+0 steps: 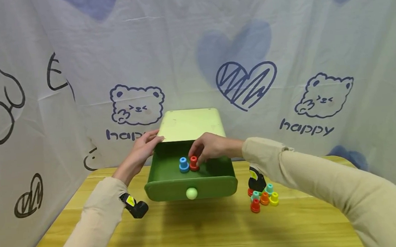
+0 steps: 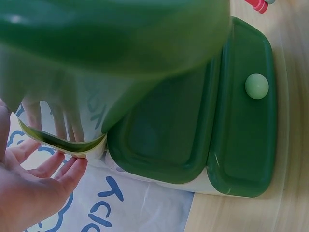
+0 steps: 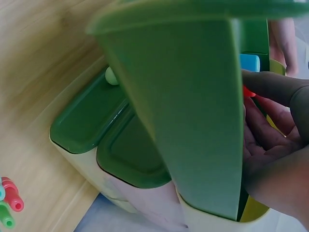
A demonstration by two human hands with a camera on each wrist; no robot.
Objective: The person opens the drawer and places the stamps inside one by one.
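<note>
A green drawer (image 1: 190,188) with a pale round knob is pulled out of a cream cabinet (image 1: 191,122). Inside it, a blue peg (image 1: 184,165) stands upright beside a red peg (image 1: 194,163). My right hand (image 1: 209,146) reaches into the drawer and pinches the red peg, which the right wrist view shows mostly hidden behind thumb and drawer wall. With fingers fairly straight, my left hand (image 1: 144,147) rests on the cabinet's upper left edge; in the left wrist view its fingertips (image 2: 75,169) touch the rim around the drawer opening.
Several coloured pegs (image 1: 265,198) stand in a cluster on the wooden table (image 1: 193,236), right of the cabinet. Lower down the cabinet are more green drawer fronts (image 2: 248,121), pushed in. A printed cloth (image 1: 179,63) hangs behind the table.
</note>
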